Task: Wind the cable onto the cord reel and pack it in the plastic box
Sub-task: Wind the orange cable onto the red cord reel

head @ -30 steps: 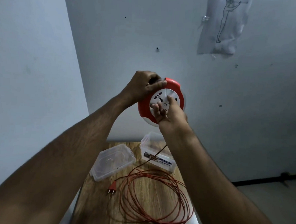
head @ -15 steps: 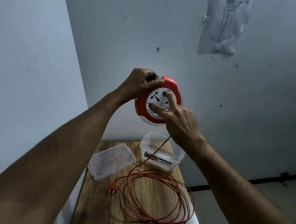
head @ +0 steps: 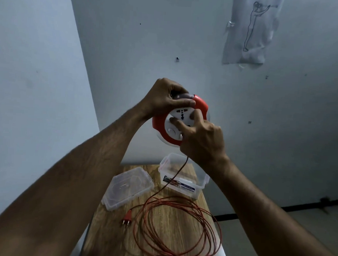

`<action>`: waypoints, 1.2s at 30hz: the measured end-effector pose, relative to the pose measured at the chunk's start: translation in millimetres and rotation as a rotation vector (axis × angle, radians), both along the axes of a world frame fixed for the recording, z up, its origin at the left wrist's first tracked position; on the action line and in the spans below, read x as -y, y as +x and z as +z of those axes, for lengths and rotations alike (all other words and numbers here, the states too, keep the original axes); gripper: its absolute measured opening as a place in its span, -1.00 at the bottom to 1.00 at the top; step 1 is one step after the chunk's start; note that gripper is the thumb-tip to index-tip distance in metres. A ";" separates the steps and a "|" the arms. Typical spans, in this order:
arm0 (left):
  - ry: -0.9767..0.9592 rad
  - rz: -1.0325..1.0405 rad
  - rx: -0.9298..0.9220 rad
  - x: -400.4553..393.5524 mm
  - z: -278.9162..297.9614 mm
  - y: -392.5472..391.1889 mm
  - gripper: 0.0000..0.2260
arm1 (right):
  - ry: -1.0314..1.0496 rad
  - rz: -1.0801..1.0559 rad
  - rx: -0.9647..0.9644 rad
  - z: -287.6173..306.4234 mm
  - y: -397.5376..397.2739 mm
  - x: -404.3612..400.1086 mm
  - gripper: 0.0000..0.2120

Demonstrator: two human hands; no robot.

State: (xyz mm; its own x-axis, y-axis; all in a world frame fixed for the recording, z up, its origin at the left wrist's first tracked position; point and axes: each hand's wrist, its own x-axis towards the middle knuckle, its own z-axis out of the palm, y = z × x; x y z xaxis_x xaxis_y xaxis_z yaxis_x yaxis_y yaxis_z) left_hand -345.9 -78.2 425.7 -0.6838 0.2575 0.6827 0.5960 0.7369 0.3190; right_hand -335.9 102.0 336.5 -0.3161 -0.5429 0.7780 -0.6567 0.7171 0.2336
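Two clear pieces sat on the wooden table: a lid and the open plastic box, with cable coiled nearby, its plug beside the lid. Above, the left hand gripped the cord reel at its top rim; the right hand curled fingers on its white face.

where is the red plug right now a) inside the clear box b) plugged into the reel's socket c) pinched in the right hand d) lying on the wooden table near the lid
d: the red plug lies on the wooden table, just below the clear lid, at the loose end of the coiled cable, while both hands are up on the cord reel.
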 end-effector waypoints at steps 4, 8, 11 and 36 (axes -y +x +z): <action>0.087 0.013 0.023 -0.6 3.1 -0.4 -0.66 | -0.178 0.011 0.033 7.9 0.4 1.0 -0.47; 0.149 0.022 -0.002 -5.3 3.7 -1.8 -0.66 | -0.407 0.045 0.166 11.8 2.0 9.8 -0.47; 0.155 0.035 -0.032 -8.3 1.8 -3.4 -0.67 | -0.654 0.095 0.282 14.6 10.7 18.9 -0.48; 0.178 -0.003 -0.006 6.4 -1.5 -4.5 -0.69 | 0.092 0.129 0.148 -0.3 6.6 -14.9 -0.48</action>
